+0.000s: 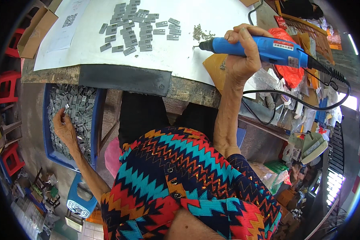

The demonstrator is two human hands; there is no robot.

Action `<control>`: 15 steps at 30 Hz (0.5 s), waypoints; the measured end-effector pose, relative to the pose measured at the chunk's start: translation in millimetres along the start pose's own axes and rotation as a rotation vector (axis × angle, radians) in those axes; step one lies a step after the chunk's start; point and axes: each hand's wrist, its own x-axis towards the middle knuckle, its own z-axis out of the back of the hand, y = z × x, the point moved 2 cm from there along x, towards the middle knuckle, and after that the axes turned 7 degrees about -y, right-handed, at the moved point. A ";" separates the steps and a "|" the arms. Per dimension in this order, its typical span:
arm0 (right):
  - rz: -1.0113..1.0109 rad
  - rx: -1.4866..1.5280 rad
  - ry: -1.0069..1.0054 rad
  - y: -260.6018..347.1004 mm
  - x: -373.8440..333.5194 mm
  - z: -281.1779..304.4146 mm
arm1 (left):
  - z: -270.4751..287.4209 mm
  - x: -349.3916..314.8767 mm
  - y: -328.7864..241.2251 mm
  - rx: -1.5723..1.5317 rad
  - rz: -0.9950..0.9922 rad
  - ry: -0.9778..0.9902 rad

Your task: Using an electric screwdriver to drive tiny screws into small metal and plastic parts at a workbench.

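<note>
My right hand (244, 52) is wrapped round a blue electric screwdriver (264, 51) with a black nose and a cord at its back end. Its thin bit points left, just over the white tabletop sheet (176, 60), beside a pile of tiny brass-coloured screws (203, 33). Down at the left, my left hand (65, 130) is over a blue bin (48, 140) full of small grey rectangular parts (84, 104). Between its fingertips is one small grey part (67, 107). Several more grey blocks (130, 36) lie grouped on the sheet.
The worn table edge (124, 80) runs between me and the sheet. A black cable (300, 105) loops at the right, near a red plastic bag (288, 74) and clutter. A brown envelope (216, 66) lies by my right wrist. An open cardboard box (37, 32) stands far left.
</note>
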 end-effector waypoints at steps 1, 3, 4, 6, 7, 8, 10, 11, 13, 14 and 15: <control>0.002 -0.004 -0.003 1.3 0.0 1.7 | -1.1 1.7 -8.2 0.102 -0.090 -0.029; -0.042 0.013 -0.019 2.2 -0.2 4.2 | -5.9 4.0 -25.2 0.080 -0.091 -0.059; -0.041 0.012 -0.021 3.7 1.0 4.5 | -7.7 7.4 -46.7 0.060 -0.091 -0.094; -0.047 0.132 -0.095 4.5 2.7 4.3 | -19.6 13.5 -105.7 -0.150 -0.116 -0.052; -0.048 0.133 -0.095 6.0 3.2 3.6 | -28.5 15.3 -140.3 -0.209 -0.154 -0.001; -0.070 0.171 -0.115 6.5 2.5 4.6 | -42.0 14.9 -171.8 -0.272 -0.192 0.052; -0.088 0.202 -0.119 7.8 2.5 10.2 | -71.9 10.1 -219.7 -0.466 -0.327 0.178; -0.087 0.200 -0.125 9.8 3.0 12.0 | -85.9 7.5 -243.3 -0.567 -0.314 0.321; -0.115 0.237 -0.112 15.7 2.1 6.2 | -107.5 3.6 -274.2 -0.660 -0.446 0.426; -0.120 0.243 -0.109 16.2 0.8 4.6 | -122.8 1.8 -281.4 -0.715 -0.493 0.437; -0.125 0.255 -0.107 16.7 0.5 6.5 | -137.8 0.2 -289.0 -0.724 -0.537 0.456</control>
